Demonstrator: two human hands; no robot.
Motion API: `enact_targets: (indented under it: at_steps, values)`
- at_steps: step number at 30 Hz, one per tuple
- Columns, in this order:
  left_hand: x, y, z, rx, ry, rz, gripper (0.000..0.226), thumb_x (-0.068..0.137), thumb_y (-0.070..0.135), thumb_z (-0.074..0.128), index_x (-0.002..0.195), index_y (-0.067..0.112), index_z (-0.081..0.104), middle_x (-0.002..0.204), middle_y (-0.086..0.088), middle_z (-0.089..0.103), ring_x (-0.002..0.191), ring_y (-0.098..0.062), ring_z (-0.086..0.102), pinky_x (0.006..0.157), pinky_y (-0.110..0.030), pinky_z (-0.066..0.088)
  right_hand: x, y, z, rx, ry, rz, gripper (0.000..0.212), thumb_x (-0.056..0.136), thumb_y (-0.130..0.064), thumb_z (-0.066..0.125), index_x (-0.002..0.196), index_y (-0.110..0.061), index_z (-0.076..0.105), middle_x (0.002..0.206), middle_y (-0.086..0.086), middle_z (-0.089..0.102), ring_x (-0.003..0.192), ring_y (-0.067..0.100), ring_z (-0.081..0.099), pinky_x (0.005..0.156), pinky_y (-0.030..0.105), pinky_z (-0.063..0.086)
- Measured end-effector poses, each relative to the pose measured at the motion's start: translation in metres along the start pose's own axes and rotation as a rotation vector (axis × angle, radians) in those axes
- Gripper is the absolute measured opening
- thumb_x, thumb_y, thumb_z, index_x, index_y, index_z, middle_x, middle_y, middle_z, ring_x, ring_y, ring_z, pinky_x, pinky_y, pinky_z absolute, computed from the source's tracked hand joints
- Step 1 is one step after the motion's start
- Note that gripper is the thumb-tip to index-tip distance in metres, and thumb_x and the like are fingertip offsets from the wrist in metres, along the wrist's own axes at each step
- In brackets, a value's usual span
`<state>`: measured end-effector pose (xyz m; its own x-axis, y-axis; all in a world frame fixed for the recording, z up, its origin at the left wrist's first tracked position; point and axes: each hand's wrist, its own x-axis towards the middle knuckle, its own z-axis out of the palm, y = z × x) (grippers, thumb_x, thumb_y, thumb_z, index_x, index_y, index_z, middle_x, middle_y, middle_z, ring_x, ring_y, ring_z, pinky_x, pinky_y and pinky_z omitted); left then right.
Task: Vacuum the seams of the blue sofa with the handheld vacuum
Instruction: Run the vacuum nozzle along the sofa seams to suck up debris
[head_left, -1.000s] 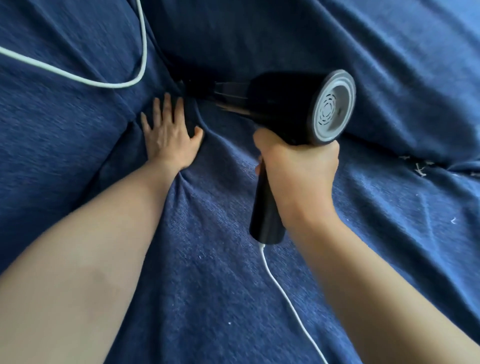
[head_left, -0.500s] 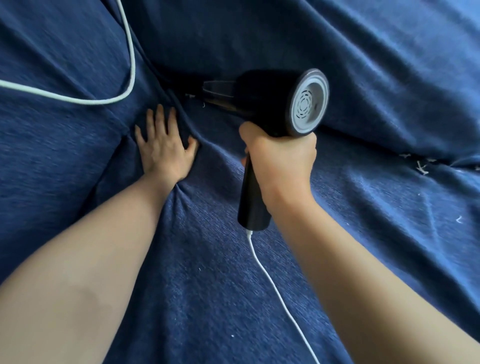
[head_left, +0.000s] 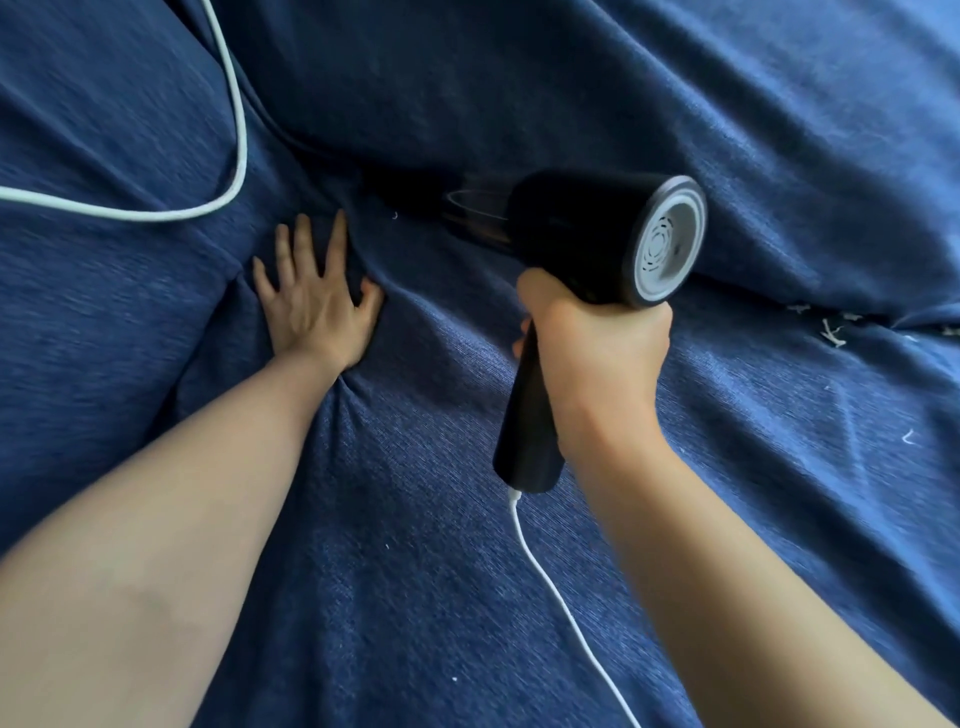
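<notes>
Deep blue sofa (head_left: 389, 597) upholstery filled the whole view, its seat cushion near and the back cushion rising at the far side, with a white cord (head_left: 228, 156) looping across the far left. The left hand (head_left: 311, 301) lay flat with fingers spread, pressing the fabric beside the seam (head_left: 332, 156), while the right hand (head_left: 597, 353) clenched the handle of the black handheld vacuum (head_left: 587, 234), its blurred nozzle pointing left into the seam. White scraps (head_left: 831, 332) lay in the seam at the far right, so I judged that stretch not yet cleaned.
</notes>
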<state>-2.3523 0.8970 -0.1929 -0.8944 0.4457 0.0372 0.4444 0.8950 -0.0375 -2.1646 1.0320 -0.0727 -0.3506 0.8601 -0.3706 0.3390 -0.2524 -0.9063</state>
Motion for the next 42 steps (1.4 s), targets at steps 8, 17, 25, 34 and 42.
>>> enact_targets:
  at_steps: [8, 17, 25, 34, 42]
  values:
    - [-0.001, 0.0, 0.002, 0.021, -0.002, -0.004, 0.065, 0.093, 0.046, 0.036, 0.153, 0.028, 0.019, 0.161, -0.011, 0.009, 0.149, -0.029, 0.005, 0.116, -0.058, 0.008, -0.006, 0.007, -0.02, 0.022, -0.003, 0.035, 0.028, 0.049, -0.037, 0.069, 0.059, -0.012, 0.065, 0.055, 0.005, 0.067, 0.065, 0.035, 0.07, 0.073, 0.054, 0.061]
    - [-0.001, 0.001, 0.001, -0.002, -0.011, -0.008, 0.064, 0.093, 0.044, 0.038, 0.152, 0.026, 0.021, 0.161, -0.012, 0.009, 0.149, -0.029, 0.004, 0.116, -0.058, 0.007, -0.024, 0.013, -0.035, -0.007, -0.102, -0.051, 0.025, 0.054, -0.031, 0.068, 0.062, -0.008, 0.062, 0.066, 0.019, 0.068, 0.071, 0.046, 0.067, 0.062, 0.055, 0.059]
    - [-0.001, 0.004, -0.007, 0.049, -0.106, -0.028, 0.067, 0.095, 0.049, 0.031, 0.154, 0.026, 0.012, 0.162, -0.011, 0.001, 0.149, -0.029, -0.003, 0.115, -0.061, 0.005, -0.019, 0.019, -0.054, 0.003, 0.031, -0.043, 0.03, 0.045, -0.041, 0.066, 0.056, -0.013, 0.062, 0.053, 0.004, 0.065, 0.065, 0.037, 0.07, 0.071, 0.056, 0.06]
    - [-0.023, 0.019, -0.034, -0.129, -0.3, -0.156, 0.059, 0.101, 0.046, 0.023, 0.155, 0.03, 0.006, 0.163, -0.003, -0.007, 0.148, -0.031, -0.009, 0.117, -0.058, -0.001, -0.039, 0.017, -0.082, 0.002, 0.138, -0.039, 0.037, 0.045, -0.045, 0.063, 0.061, -0.013, 0.065, 0.056, 0.006, 0.066, 0.069, 0.04, 0.07, 0.074, 0.054, 0.06]
    - [-0.078, 0.069, -0.042, -0.336, -0.247, -0.06, 0.067, 0.096, 0.059, 0.03, 0.152, 0.042, -0.003, 0.161, 0.011, -0.011, 0.146, -0.04, -0.01, 0.108, -0.071, -0.005, -0.058, 0.021, -0.096, 0.061, 0.147, 0.003, 0.032, 0.053, -0.039, 0.065, 0.061, -0.008, 0.061, 0.053, 0.008, 0.063, 0.066, 0.039, 0.069, 0.074, 0.055, 0.059]
